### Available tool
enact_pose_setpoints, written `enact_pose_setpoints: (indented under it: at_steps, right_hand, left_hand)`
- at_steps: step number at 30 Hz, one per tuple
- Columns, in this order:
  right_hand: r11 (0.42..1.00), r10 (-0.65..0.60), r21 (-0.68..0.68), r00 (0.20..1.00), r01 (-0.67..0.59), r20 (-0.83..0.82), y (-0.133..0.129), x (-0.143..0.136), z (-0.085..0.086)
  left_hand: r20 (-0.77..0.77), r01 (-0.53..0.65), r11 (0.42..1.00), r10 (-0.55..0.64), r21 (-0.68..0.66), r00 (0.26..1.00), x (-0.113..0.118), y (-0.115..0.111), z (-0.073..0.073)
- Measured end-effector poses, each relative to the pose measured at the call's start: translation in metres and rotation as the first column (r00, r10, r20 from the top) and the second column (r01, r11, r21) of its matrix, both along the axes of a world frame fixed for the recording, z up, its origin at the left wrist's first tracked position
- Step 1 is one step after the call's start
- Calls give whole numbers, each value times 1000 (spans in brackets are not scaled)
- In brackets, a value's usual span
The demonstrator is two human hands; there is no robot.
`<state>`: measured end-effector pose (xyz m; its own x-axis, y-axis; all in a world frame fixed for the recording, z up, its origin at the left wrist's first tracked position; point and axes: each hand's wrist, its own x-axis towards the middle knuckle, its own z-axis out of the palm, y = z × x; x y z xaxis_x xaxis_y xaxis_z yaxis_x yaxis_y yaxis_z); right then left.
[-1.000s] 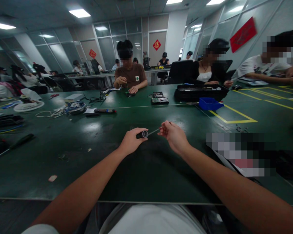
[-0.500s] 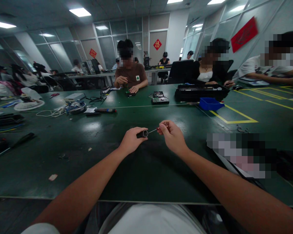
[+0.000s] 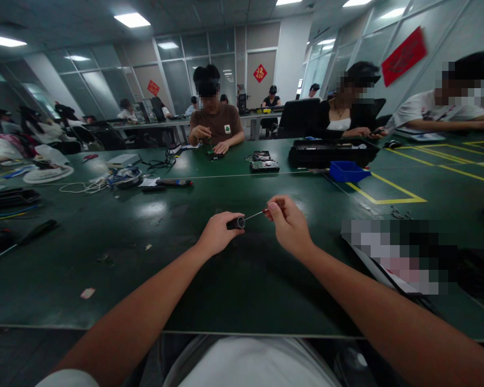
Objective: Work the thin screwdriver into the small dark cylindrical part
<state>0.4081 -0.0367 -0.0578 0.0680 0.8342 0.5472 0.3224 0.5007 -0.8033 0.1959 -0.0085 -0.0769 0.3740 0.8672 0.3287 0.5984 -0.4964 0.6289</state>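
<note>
Closest is the green table [image 3: 246,290], w/ a pale scrap [image 3: 87,293] lying off to the L. A bit farther, above the table, the L hand [image 3: 215,232] has its thumb + fingers curled around a short black tube [image 3: 234,222], w/ the round end turned this way. The R hand [image 3: 291,228] pinches a thin tool [image 3: 254,215] by its reddish handle, fingers bent in close, and the metal rod runs to the tube's rim; can't tell if the tip is inside or beside it. If the tip slips off that rim, it could poke the L thumb, b/c it's so near. The tube might turn too, b/c only fingers hold it up. If a tiny bit fell out, it'd prob be hard to find, b/c the table is dark. Way farther, a blue tray [image 3: 349,171] and a circuit board [image 3: 264,165] sit well apart, so bumping them looks unlikely
</note>
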Motion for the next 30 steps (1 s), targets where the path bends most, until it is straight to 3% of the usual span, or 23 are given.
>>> enact_pose_setpoints:
  at_steps: [4,14,25,30]
  right_hand:
    - [999,-31,-17,996,33,89,-1,0,-1]
    - [991,-127,-25,983,132,136,-1,2,5]
    - [989,-142,-31,980,147,139,0,3,5]
    - [990,-132,-37,982,138,132,1,3,3]
  left_hand:
    - [-11,-1,1000,1,-8,1000,1,0,0]
    - [-5,2,999,-2,-39,1000,-1,2,-3]
    - [96,-106,994,108,-25,990,0,0,2]
    - [62,-23,999,26,-48,998,-2,-3,11]
